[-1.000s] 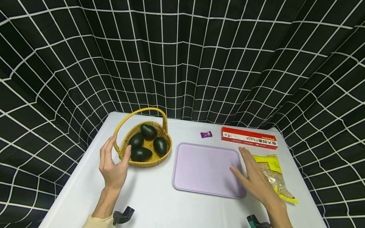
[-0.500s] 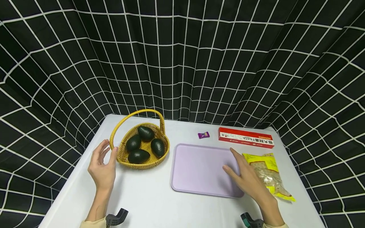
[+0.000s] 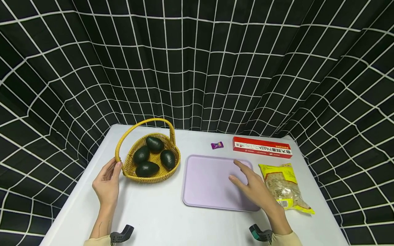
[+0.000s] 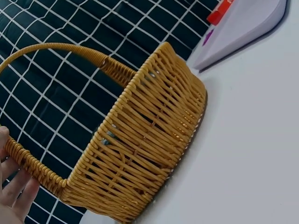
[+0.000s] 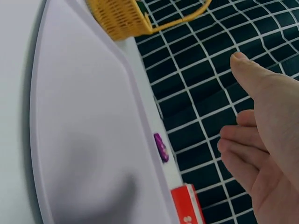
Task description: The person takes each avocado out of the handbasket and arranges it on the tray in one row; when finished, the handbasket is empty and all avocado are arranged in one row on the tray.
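Note:
A yellow wicker basket (image 3: 160, 176) with a tall arched handle (image 3: 171, 134) stands at the left of the table, holding several dark green avocados (image 3: 155, 144). At the near-left foot of that handle, my left hand (image 3: 106, 188) pinches it between thumb and fingers. The left wrist view shows the thumb on one side of the handle (image 4: 35, 169) and fingertips on the other. My right hand (image 3: 253, 188) hovers above the right part of a pale purple tray (image 3: 207, 186), thumb and fingers apart, nothing held. Its fingers look relaxed in the right wrist view.
Behind the tray lies a small purple wrapped snack (image 3: 217, 145). A red pasta box (image 3: 261, 147) sits at the back right, with a yellow-and-clear bag (image 3: 283, 186) of food in front of it. A black gridded curtain (image 3: 197, 68) borders the white table (image 3: 154, 218).
My left hand has moved left to the handle's foot, and its thumb and fingers have closed on it. My right hand has drifted left, farther over the tray. The head view has shifted slightly.

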The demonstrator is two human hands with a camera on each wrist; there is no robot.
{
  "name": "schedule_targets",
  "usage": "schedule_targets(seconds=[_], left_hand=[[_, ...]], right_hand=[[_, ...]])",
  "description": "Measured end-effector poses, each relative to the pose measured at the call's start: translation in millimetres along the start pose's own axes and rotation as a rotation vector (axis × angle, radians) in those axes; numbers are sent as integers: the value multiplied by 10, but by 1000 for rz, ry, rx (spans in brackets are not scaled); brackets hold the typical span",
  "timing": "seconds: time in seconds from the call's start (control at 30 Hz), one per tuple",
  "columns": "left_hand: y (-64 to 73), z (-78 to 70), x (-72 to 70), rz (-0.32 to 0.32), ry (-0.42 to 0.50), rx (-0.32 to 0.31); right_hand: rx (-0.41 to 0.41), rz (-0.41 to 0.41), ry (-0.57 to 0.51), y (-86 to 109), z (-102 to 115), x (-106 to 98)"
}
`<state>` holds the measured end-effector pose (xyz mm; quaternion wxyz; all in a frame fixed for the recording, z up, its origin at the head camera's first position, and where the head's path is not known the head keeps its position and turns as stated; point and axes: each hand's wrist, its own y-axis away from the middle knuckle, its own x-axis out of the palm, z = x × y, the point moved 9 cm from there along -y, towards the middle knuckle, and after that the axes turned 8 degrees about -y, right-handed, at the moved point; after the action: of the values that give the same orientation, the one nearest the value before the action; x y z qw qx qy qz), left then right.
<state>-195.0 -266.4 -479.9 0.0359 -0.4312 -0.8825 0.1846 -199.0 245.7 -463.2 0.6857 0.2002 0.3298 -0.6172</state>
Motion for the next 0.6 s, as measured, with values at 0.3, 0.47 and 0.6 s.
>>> schedule_targets(seconds=[0.3,0.47,0.6], left_hand=[[-3,1,7,3,-18,0],[-2,3,-3,-12,-12,-17],[3,-1,-8,-21,-7,-26]], right_hand=[[-97,3,-161,-138,182,167],[-127,6,-230,-220,309,282],[-133,5,-293,-290,410,368]])
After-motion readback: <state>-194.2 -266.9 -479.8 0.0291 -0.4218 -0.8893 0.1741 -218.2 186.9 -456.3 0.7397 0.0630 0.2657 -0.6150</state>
